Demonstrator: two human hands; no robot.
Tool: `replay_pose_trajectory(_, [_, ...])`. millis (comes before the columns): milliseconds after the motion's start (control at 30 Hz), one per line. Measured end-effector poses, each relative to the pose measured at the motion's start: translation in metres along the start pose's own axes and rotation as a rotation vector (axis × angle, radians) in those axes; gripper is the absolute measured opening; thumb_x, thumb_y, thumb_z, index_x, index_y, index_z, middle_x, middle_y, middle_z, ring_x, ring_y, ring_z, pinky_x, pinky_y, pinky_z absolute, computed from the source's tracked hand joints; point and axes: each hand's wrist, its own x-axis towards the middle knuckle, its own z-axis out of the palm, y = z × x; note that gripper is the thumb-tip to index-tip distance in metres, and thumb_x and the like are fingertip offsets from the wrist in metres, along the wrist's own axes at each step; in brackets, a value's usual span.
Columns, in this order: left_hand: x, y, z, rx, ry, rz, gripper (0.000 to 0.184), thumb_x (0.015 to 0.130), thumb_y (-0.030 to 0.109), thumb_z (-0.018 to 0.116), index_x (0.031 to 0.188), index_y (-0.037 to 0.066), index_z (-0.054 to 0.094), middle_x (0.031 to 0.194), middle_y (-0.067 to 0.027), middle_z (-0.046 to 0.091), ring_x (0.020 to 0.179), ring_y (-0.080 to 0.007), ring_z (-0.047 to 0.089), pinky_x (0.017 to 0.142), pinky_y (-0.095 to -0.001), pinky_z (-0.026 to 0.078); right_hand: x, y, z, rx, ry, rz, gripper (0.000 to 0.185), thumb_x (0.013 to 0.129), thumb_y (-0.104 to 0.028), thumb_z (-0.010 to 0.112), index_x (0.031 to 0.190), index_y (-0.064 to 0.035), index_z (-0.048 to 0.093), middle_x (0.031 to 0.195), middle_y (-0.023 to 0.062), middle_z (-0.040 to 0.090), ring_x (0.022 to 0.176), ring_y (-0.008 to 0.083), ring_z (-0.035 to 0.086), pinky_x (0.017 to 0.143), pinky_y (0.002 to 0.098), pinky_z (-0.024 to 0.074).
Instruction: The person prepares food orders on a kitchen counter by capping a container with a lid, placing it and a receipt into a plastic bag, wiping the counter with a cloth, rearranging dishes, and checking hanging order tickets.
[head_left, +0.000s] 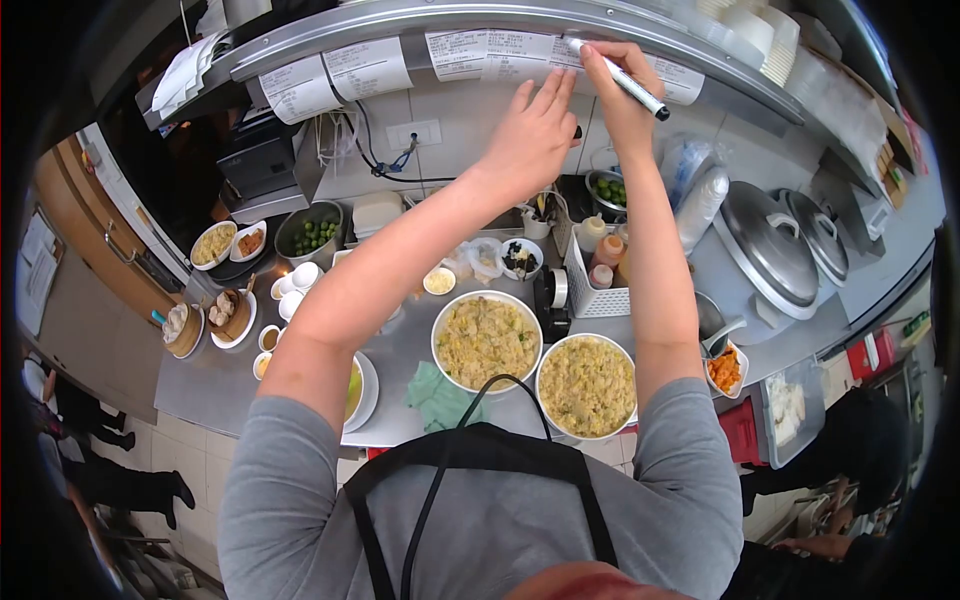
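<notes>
Up at the metal ticket rail, my right hand (625, 90) grips a white marker pen (636, 90) with a black end. Its tip is against a printed order ticket (522, 55), though the exact contact point is hard to make out. My left hand (530, 130) reaches up beside it, fingers stretched out, with fingertips at the ticket's lower edge. More order tickets (367, 68) hang along the rail to the left, and another ticket (680, 82) hangs partly behind my right hand.
Two large bowls of fried rice (487, 342) (587, 386) stand on the steel counter before me. A white basket (598, 298) holds sauce bottles. Lidded pots (765, 240) are at the right, dim sum steamers (230, 316) at the left. People stand at both sides.
</notes>
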Motion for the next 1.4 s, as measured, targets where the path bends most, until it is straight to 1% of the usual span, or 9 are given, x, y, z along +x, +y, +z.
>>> replay_pose_trajectory(67, [0.0,-0.001,0.0,0.001,0.002,-0.001,0.024,0.073,0.02,0.057,0.08,-0.003,0.054,0.121,-0.0242,0.038,0.119,-0.0311,0.031,0.094,-0.0457,0.028,-0.004,0.003,-0.003,-0.214,-0.089,-0.15,0.011,0.071,-0.014,0.064,0.076,-0.0038,0.062,0.066,0.0038,0.061,0.056,0.0085,0.055,0.052,0.0202,0.0405])
replay_pose_trajectory(267, [0.0,0.0,-0.003,-0.022,-0.011,-0.019,0.023,0.074,0.021,0.056,0.079,-0.002,0.053,0.124,-0.0229,0.035,0.12,-0.0306,0.029,0.094,-0.0467,0.027,0.003,0.005,-0.001,-0.088,0.05,-0.102,0.01,0.071,-0.014,0.064,0.073,-0.004,0.062,0.066,0.0047,0.061,0.055,0.0109,0.055,0.053,0.0217,0.0418])
replay_pose_trajectory(600, [0.001,0.002,-0.005,-0.039,-0.037,-0.054,0.023,0.074,0.02,0.057,0.081,-0.001,0.054,0.127,-0.0205,0.033,0.121,-0.0298,0.028,0.095,-0.0445,0.026,0.002,0.005,-0.015,-0.232,-0.158,-0.099,0.012,0.073,-0.009,0.061,0.08,-0.0004,0.056,0.07,0.0038,0.058,0.061,0.0068,0.052,0.053,0.0185,0.0389])
replay_pose_trajectory(733, [-0.009,0.002,-0.017,-0.151,0.073,-0.047,0.02,0.073,0.018,0.057,0.082,0.0,0.053,0.115,-0.0161,0.045,0.11,-0.0282,0.039,0.088,-0.0405,0.033,-0.005,-0.03,-0.031,0.49,0.217,0.291,0.019,0.074,-0.008,0.058,0.06,-0.0074,0.046,0.058,-0.002,0.047,0.05,0.0045,0.042,0.047,0.0184,0.0343])
replay_pose_trajectory(800, [-0.025,0.008,-0.033,-0.334,-0.041,-0.245,0.018,0.073,0.016,0.057,0.084,0.002,0.053,0.094,-0.01,0.054,0.091,-0.026,0.047,0.076,-0.0363,0.037,-0.031,-0.035,-0.041,0.534,0.181,0.438,0.019,0.073,-0.007,0.057,0.058,-0.0079,0.045,0.056,-0.003,0.042,0.048,0.0038,0.039,0.043,0.0165,0.0323])
replay_pose_trajectory(833, [-0.034,0.007,-0.028,-0.36,0.102,-0.196,0.016,0.073,0.014,0.058,0.084,0.004,0.053,0.077,-0.0066,0.053,0.076,-0.0243,0.047,0.066,-0.0341,0.036,-0.045,-0.037,-0.041,0.525,0.14,0.468,0.02,0.073,-0.007,0.057,0.057,-0.0079,0.045,0.056,-0.003,0.042,0.047,0.0036,0.038,0.042,0.0162,0.0318])
replay_pose_trajectory(1133, [-0.099,0.035,-0.031,-0.392,-0.067,-0.258,0.018,0.072,0.016,0.06,0.084,0.004,0.055,0.068,-0.0079,0.053,0.067,-0.0234,0.049,0.06,-0.0334,0.037,-0.13,-0.037,-0.033,0.495,0.026,0.693,0.024,0.075,-0.007,0.054,0.056,-0.009,0.04,0.056,-0.0018,0.038,0.044,0.0051,0.036,0.043,0.0159,0.0271])
replay_pose_trajectory(1333, [-0.158,0.068,-0.031,-0.618,-0.427,-0.449,0.024,0.077,0.027,0.054,0.077,0.003,0.05,0.063,-0.0152,0.052,0.064,-0.0351,0.051,0.057,-0.0434,0.038,-0.224,-0.031,-0.027,0.37,-0.259,0.912,0.023,0.075,-0.01,0.055,0.056,-0.0093,0.041,0.058,-0.0017,0.042,0.047,0.0036,0.04,0.04,0.0159,0.0321])
replay_pose_trajectory(1400, [-0.186,0.083,-0.032,-0.699,-0.549,-0.525,0.025,0.08,0.027,0.051,0.076,0.002,0.05,0.063,-0.0176,0.051,0.063,-0.0364,0.051,0.058,-0.0433,0.039,-0.262,-0.035,-0.03,0.359,-0.275,1.008,0.021,0.074,-0.013,0.057,0.057,-0.0089,0.045,0.056,-0.0055,0.04,0.055,0.0026,0.038,0.048,0.0193,0.0313])
